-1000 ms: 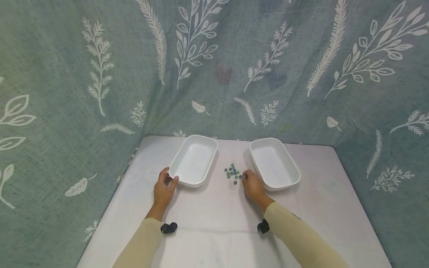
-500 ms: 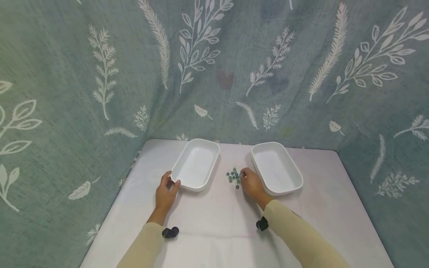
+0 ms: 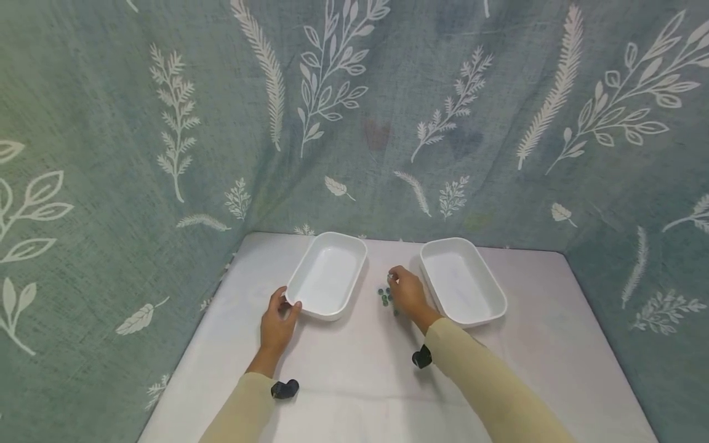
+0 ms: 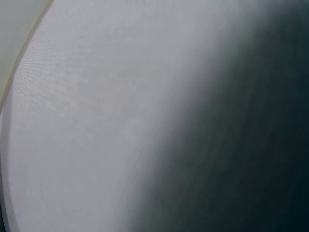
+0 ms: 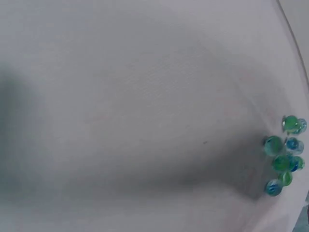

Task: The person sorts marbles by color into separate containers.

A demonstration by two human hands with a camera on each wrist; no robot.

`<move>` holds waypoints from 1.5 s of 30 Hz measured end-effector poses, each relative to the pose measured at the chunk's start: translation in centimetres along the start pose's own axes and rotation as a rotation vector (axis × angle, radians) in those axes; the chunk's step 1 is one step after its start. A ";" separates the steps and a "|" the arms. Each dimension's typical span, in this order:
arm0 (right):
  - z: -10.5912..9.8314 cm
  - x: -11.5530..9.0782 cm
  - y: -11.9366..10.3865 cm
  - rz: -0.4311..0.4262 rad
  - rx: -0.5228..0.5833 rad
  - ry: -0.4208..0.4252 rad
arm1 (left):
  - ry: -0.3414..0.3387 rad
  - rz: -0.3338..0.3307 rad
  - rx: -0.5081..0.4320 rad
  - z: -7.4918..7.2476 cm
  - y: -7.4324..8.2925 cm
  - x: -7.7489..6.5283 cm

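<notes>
My left hand [image 3: 277, 329] holds the near left corner of a white rectangular tray [image 3: 327, 317], thumb at the near rim and fingers at the left side. Just left of a second white tray [image 3: 501, 311], my right hand [image 3: 408, 294] is over a small cluster of glass marbles [image 3: 384, 298]. Its thumb and forefinger pinch a small shiny marble [image 3: 390, 277], partly covered by the fingertips. Green and blue marbles [image 5: 273, 145] lie at the right edge of the right wrist view. The left wrist view shows only blurred cloth and a dark shape, no fingers.
Both trays stand near the back of a table with a white cloth [image 3: 354, 351]. A green leaf-patterned curtain [image 3: 354, 123] hangs behind and at both sides. A black wrist camera [image 3: 285, 389] sits at the left sleeve, another [image 3: 422, 357] at the right.
The right hand has moved slightly back and left over the marbles and now lifts one at its fingertips. Fewer marbles show beside it. The left hand stays at its tray corner.
</notes>
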State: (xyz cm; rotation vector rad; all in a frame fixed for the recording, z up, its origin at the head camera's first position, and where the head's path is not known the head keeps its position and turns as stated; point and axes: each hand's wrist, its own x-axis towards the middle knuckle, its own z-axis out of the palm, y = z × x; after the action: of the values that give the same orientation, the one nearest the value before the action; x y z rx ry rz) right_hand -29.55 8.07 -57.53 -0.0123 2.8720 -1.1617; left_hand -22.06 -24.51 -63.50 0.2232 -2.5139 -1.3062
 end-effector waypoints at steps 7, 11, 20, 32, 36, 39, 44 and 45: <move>-0.4 1.0 -1.6 -0.002 0.021 0.035 | -0.003 0.014 -0.031 -0.1 0.4 -0.3; -0.4 1.4 -2.4 0.001 0.019 0.026 | -0.001 0.009 -0.005 -0.1 0.3 -0.4; 0.2 2.6 -3.1 -0.021 0.043 0.029 | 0.018 0.049 -0.017 -0.2 0.3 -0.3; 2.4 3.5 -3.0 -0.085 0.097 0.030 | 0.033 0.061 -0.019 0.0 -0.2 -0.2; 2.7 3.8 -3.5 -0.096 0.078 0.034 | 0.033 0.056 -0.020 -0.1 0.1 -0.3; 2.7 4.1 -3.8 -0.109 0.074 0.045 | 0.030 0.056 -0.014 -0.2 0.1 -0.3; 2.8 4.4 -4.3 -0.106 0.075 0.041 | 0.030 0.058 -0.007 -0.1 -0.2 -0.3; 2.9 4.5 -4.4 -0.106 0.075 0.040 | 0.032 0.057 -0.008 -0.1 -0.2 -0.3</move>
State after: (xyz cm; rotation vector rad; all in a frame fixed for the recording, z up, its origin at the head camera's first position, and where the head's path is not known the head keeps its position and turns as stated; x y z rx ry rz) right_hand -33.93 2.80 -56.68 -0.1425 2.8922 -1.3011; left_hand -21.79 -24.63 -63.70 0.1682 -2.4700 -1.2802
